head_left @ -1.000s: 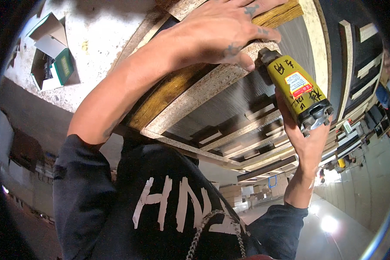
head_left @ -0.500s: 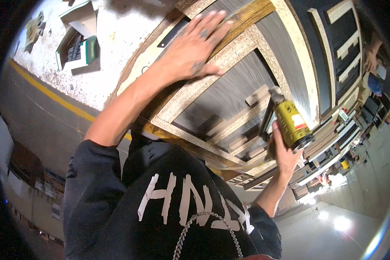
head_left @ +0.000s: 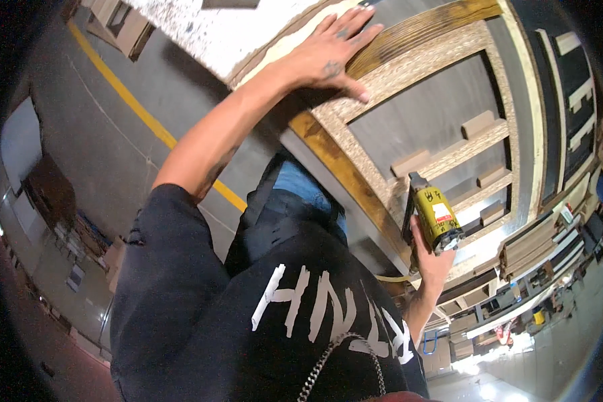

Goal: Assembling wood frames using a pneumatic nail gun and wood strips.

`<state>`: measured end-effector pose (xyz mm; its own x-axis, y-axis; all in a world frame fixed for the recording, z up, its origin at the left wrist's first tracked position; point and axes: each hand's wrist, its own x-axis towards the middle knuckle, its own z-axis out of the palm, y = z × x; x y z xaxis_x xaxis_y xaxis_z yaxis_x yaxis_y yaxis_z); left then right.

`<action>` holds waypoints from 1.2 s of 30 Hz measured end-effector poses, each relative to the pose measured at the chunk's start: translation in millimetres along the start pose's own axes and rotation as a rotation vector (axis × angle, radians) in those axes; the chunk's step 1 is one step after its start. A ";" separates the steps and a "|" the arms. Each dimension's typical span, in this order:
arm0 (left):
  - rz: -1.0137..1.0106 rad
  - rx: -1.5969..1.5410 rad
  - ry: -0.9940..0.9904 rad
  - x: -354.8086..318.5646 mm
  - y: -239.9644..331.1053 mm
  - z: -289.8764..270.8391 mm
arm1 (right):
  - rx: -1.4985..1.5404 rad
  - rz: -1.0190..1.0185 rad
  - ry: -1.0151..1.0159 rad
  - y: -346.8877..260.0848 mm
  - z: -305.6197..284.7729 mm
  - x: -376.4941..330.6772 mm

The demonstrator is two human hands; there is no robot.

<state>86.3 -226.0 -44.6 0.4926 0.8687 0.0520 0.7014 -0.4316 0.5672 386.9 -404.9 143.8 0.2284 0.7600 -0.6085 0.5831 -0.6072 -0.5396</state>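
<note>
My left hand [head_left: 331, 61] lies with fingers spread on the left end of a wooden panel, by its brown-stained rail [head_left: 429, 32] and pale particle-board frame [head_left: 442, 60]. In my right hand [head_left: 432, 262] is a yellow-green pneumatic nail gun [head_left: 437, 208], gripped by its handle. The gun's nose is over the frame's near side; whether it touches the wood I cannot tell. Inside the frame are a grey board [head_left: 409, 130], particle-board crossbars [head_left: 465, 149] and small wood blocks [head_left: 479, 125].
A white, paint-specked tabletop [head_left: 208, 37] lies beyond my left arm. Farther right stands a dark panel with pale strips [head_left: 561, 100]. Stacked boards [head_left: 536, 249] fill the right side. A yellow line [head_left: 137, 110] crosses the floor on the left.
The nail gun in my right hand has moved from over the frame's inner area to its near side. My left hand stays on the panel as the view shifts.
</note>
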 end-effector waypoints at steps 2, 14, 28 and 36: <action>0.005 -0.085 -0.145 6.7 3.6 -16.0 | -0.257 -0.111 -0.071 5.7 10.2 1.8; 0.089 -0.165 -0.088 -1.5 -11.4 -2.0 | -0.294 -0.130 -0.255 -24.3 56.7 22.8; 0.187 0.693 -0.068 -4.2 -10.8 6.6 | -0.360 -0.276 -0.290 -63.2 80.5 43.5; 0.150 0.001 -0.105 2.9 -20.6 15.9 | -0.362 -0.404 -0.267 -72.2 86.3 47.5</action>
<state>81.5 -218.4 -69.2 0.6428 0.7644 0.0497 0.6167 -0.5549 0.5584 288.4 -344.9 103.7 -0.2428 0.8013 -0.5467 0.8221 -0.1293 -0.5545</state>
